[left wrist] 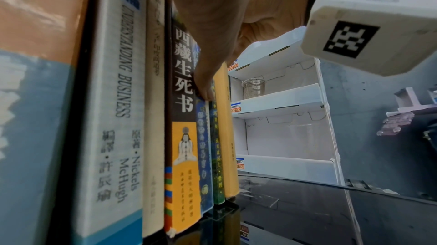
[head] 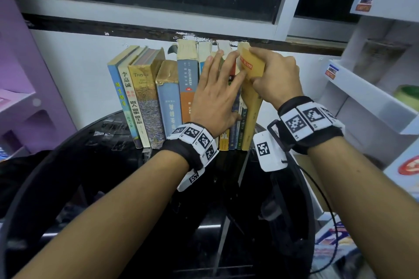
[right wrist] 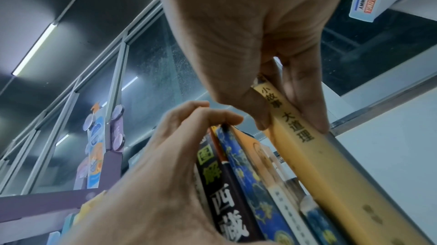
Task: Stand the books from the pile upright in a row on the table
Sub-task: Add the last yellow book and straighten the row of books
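Observation:
A row of upright books (head: 147, 97) stands on the dark glass table (head: 102, 165), backs to the white wall. The yellow book (head: 251, 115) is the last one at the row's right end, upright with its spine facing me. My right hand (head: 251, 65) pinches its top, thumb on the left face and fingers on the right; the right wrist view shows this grip on the yellow book (right wrist: 314, 165). My left hand (head: 224, 84) lies flat against the neighbouring spines, fingers reaching their tops. Its thumb presses the blue spine (left wrist: 203, 136) next to the yellow book (left wrist: 224, 136).
A white display shelf (head: 374, 97) stands close on the right, with a clear plastic cup (left wrist: 254, 88) on one tier. A purple shelf unit (head: 27, 75) stands at the left. The window ledge (head: 158, 27) runs just above the books. Bare table (left wrist: 307, 211) lies right of the row.

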The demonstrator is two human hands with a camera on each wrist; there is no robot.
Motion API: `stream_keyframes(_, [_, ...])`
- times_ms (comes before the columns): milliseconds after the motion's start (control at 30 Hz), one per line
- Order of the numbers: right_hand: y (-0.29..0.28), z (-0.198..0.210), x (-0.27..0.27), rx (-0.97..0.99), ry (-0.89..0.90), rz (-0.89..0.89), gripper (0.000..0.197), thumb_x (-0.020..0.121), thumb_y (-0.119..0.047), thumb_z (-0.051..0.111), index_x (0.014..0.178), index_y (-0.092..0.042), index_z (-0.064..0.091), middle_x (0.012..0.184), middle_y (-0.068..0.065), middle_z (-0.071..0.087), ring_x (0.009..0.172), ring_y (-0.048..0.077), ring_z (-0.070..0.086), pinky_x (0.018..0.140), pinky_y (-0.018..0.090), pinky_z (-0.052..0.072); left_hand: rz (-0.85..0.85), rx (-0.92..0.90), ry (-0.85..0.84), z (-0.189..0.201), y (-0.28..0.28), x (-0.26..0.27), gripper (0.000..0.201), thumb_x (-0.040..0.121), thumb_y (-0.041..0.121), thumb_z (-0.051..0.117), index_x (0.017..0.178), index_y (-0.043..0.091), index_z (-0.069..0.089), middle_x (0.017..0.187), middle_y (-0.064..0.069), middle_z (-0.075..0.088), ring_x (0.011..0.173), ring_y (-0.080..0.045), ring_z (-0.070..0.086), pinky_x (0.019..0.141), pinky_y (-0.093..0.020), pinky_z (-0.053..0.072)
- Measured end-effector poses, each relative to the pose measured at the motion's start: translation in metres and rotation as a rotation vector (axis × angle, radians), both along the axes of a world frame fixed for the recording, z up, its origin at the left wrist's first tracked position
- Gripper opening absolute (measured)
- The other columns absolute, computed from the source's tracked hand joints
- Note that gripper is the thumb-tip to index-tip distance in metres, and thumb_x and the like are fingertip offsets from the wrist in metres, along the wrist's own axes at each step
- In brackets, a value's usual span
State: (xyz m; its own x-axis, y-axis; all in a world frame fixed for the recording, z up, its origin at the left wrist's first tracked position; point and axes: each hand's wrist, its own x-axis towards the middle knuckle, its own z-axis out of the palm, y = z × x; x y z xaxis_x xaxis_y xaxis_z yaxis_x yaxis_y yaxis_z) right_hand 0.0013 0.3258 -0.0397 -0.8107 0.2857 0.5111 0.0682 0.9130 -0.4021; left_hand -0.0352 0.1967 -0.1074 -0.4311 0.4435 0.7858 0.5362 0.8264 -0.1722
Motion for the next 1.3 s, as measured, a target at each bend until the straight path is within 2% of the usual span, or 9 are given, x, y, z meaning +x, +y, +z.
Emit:
stream_keyframes(167, [0.005, -0.005, -0.004, -0.017, 0.024, -0.01, 0.063, 0.085, -0.016, 0.064, 0.141, -0.038, 0.047, 0.129, 0.008, 0.062, 0.12, 0.033, 0.051, 0.102, 0.038, 0.042, -0.002, 0.002, -0.02, 0.001, 0.0, 0.002, 0.097, 0.051, 0.047, 0.084, 0.134, 0.021, 0.043, 0.154, -0.015, 0.026, 0.144, -0.039, 0.015, 0.12, -0.046, 0.0])
stream_keyframes(333, [0.004, -0.007, -0.002, 0.019, 0.021, -0.015, 0.063, 0.087, -0.018, 0.063, 0.141, -0.042, 0.044, 0.126, 0.009, 0.063, 0.113, 0.035, 0.056, 0.093, 0.04, 0.048, -0.03, -0.055, -0.041, 0.005, -0.008, 0.003, 0.102, 0.055, 0.048, 0.083, 0.142, 0.022, 0.037, 0.157, -0.014, 0.019, 0.146, -0.038, 0.012, 0.119, -0.044, -0.003])
stream_keyframes(533, [0.007, -0.007, 0.003, 0.084, -0.03, 0.025, 0.064, 0.091, -0.019, 0.058, 0.148, -0.037, 0.033, 0.123, 0.013, 0.063, 0.118, 0.036, 0.046, 0.095, 0.045, 0.044, -0.132, -0.14, -0.063, 0.015, -0.027, 0.003, 0.102, 0.061, 0.039, 0.082, 0.147, 0.023, 0.031, 0.16, -0.011, 0.013, 0.146, -0.033, 0.013, 0.119, -0.043, 0.002])
stream_keyframes(633, [0.007, -0.012, 0.009, -0.008, -0.009, 0.123, 0.072, 0.09, -0.02, 0.061, 0.151, -0.032, 0.025, 0.127, 0.014, 0.061, 0.115, 0.035, 0.054, 0.096, 0.043, 0.044, -0.157, -0.121, -0.051, 0.017, -0.045, 0.003, 0.1, 0.062, 0.037, 0.082, 0.148, 0.023, 0.032, 0.16, -0.01, 0.015, 0.147, -0.031, 0.012, 0.119, -0.045, 0.002])
stream_keyframes(800, [0.006, -0.027, 0.017, -0.161, 0.05, 0.154, 0.087, 0.088, -0.029, 0.069, 0.154, -0.028, 0.012, 0.141, 0.013, 0.046, 0.127, 0.029, 0.047, 0.102, 0.042, 0.04, -0.084, 0.013, -0.114, 0.012, -0.083, 0.002, 0.1, 0.065, 0.047, 0.08, 0.148, 0.024, 0.028, 0.16, -0.01, 0.014, 0.147, -0.03, 0.011, 0.12, -0.049, 0.005])
stream_keyframes(967, [0.001, -0.034, 0.027, -0.253, 0.086, 0.136, 0.091, 0.089, -0.037, 0.068, 0.155, -0.023, 0.007, 0.149, 0.011, 0.041, 0.133, 0.028, 0.044, 0.105, 0.043, 0.039, -0.074, 0.117, -0.116, 0.004, -0.121, 0.007, 0.092, 0.069, 0.042, 0.079, 0.145, 0.019, 0.035, 0.156, -0.011, 0.024, 0.145, -0.031, 0.018, 0.118, -0.049, 0.014])
stream_keyframes(1067, [-0.008, -0.04, 0.036, -0.317, 0.124, 0.077, 0.086, 0.09, -0.035, 0.066, 0.154, -0.019, 0.011, 0.147, 0.011, 0.042, 0.133, 0.029, 0.043, 0.107, 0.042, 0.037, -0.092, 0.23, -0.13, 0.0, -0.138, 0.012, 0.082, 0.075, 0.041, 0.072, 0.144, 0.017, 0.036, 0.154, -0.009, 0.027, 0.143, -0.03, 0.023, 0.116, -0.05, 0.02])
stream_keyframes(1167, [-0.026, -0.051, 0.043, -0.357, 0.201, 0.04, 0.076, 0.09, -0.033, 0.063, 0.152, -0.018, 0.021, 0.146, 0.011, 0.043, 0.133, 0.03, 0.042, 0.11, 0.048, 0.037, -0.081, 0.374, -0.17, -0.005, -0.154, 0.018, 0.076, 0.079, 0.041, 0.064, 0.145, 0.017, 0.034, 0.154, -0.007, 0.027, 0.141, -0.027, 0.027, 0.113, -0.048, 0.024])
stream_keyframes(1300, [-0.051, -0.059, 0.054, -0.164, 0.227, -0.015, 0.068, 0.091, -0.032, 0.057, 0.151, -0.016, 0.026, 0.156, 0.007, 0.029, 0.143, 0.028, 0.027, 0.115, 0.054, 0.026, -0.104, 0.564, -0.246, -0.012, -0.178, 0.015, 0.073, 0.084, 0.048, 0.053, 0.145, 0.012, 0.036, 0.151, -0.011, 0.031, 0.138, -0.027, 0.031, 0.113, -0.044, 0.026])
